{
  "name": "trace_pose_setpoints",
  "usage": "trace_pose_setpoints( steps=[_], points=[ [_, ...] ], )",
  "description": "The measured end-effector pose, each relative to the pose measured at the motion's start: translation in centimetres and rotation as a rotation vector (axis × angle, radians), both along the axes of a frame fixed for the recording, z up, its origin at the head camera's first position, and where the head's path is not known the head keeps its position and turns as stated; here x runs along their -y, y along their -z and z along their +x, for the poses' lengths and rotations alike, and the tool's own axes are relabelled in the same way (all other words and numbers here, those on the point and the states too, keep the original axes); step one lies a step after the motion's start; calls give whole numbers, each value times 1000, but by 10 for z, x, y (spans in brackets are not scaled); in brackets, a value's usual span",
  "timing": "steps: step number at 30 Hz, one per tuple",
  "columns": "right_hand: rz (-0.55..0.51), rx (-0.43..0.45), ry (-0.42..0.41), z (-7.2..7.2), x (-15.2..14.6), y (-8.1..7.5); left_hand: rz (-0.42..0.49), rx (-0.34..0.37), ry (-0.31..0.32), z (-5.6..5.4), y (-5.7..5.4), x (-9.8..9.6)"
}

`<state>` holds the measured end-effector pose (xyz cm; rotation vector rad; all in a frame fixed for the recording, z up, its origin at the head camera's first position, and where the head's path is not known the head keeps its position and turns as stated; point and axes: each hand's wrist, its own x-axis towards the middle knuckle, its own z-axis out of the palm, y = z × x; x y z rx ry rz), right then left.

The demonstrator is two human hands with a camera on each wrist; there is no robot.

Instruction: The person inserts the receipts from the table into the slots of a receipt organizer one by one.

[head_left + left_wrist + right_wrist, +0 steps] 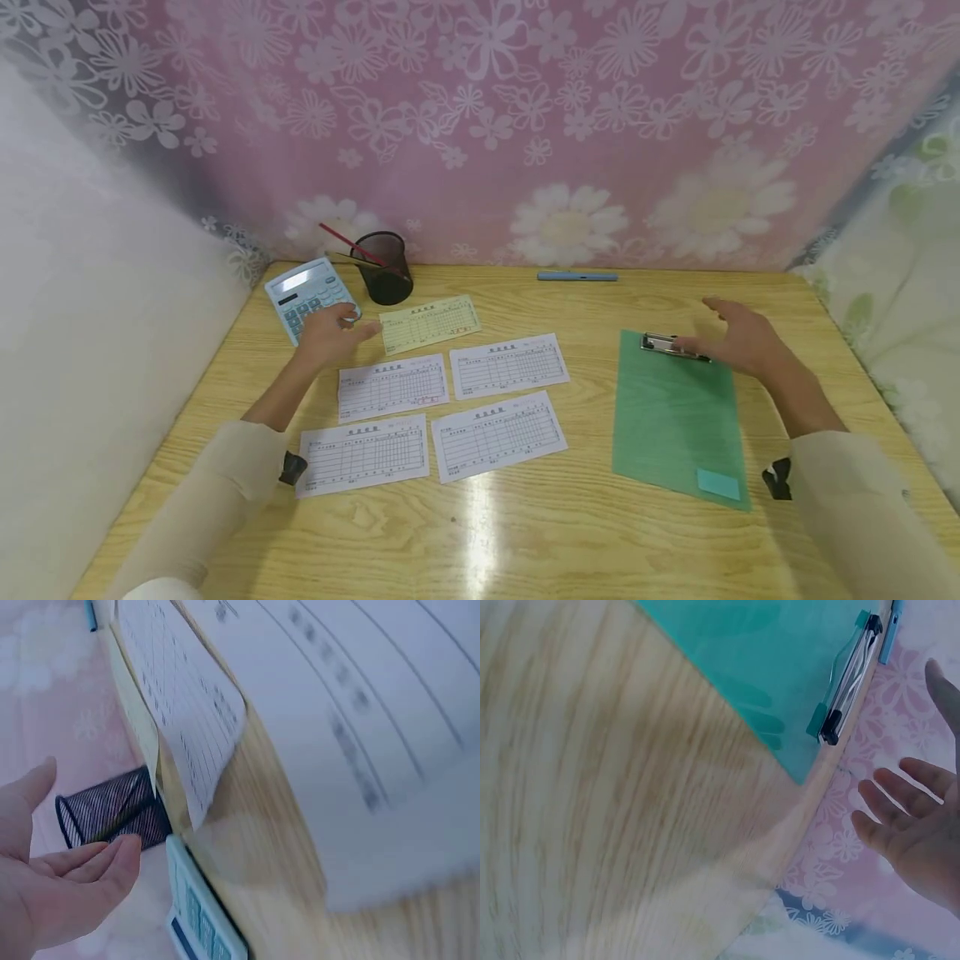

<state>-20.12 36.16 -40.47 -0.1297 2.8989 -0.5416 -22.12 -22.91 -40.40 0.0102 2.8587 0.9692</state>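
Note:
My left hand (327, 337) is over the near edge of the light blue calculator (303, 283), its fingers loosely bent and holding nothing. Just right of its thumb lies a yellow printed slip (427, 323). Several white printed slips, among them a middle-left one (392, 387) and a lower-right one (498, 437), lie in rows in front of it. Above the top of a green clipboard (675, 417) hovers my right hand (738, 340), with thumb and fingers spread. In the right wrist view this hand (919, 832) is apart from the metal clip (847, 682) and holds nothing.
A black mesh pen cup (388, 271) with a red pencil stands beside the calculator at the back left. Near the table's back edge lies a blue pen (577, 276). A small blue sticky note (718, 484) sits on the clipboard's lower right corner. Patterned curtain (480, 125) hangs behind the table.

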Motion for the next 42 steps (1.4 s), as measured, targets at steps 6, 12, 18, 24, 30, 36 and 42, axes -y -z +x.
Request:
trace_pose_setpoints(
  steps=[6,12,18,24,30,36,42],
  points=[
    [39,20,-49,2,8,5,-15,84,-56,-12,7,-11],
    [16,50,-55,1,11,10,-24,108,-167,-24,14,-26],
    [16,17,-72,-2,10,18,-55,89,-209,-33,19,-39],
    [11,-13,-63,-3,11,22,-86,48,-208,-39,26,-46],
    [11,-25,-54,-3,17,20,-97,47,-237,-42,28,-48],
    [37,-19,-69,-4,23,20,-121,50,-194,-41,30,-46],
    [70,-25,-105,-3,28,21,-144,38,-73,-38,28,-45]
  ],
)
